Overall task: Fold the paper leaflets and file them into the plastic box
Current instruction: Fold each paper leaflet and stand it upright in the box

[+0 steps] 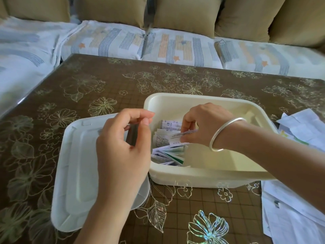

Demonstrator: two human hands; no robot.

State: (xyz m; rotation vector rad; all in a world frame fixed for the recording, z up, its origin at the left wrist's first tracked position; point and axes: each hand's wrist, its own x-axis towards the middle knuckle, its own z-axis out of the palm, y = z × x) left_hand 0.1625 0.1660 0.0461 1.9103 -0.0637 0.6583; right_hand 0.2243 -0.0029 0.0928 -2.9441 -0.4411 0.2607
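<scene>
Poking out under right hand [205, 122], leaflet [176, 136]

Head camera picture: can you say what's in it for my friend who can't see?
The right hand pinches a folded leaflet inside an open plastic box holding more leaflets. The left hand hovers, loosely curled, over the lid; loose papers lie at right.

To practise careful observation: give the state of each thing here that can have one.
Cream plastic box: open.
Translucent white plastic lid: off, lying beside the box.
Folded paper leaflets: filed at the box's left end.
White printed leaflet: pinched by right hand, in box.
Loose white sheets: unfiled, piled right of box.
Left hand: loosely curled, empty.
</scene>
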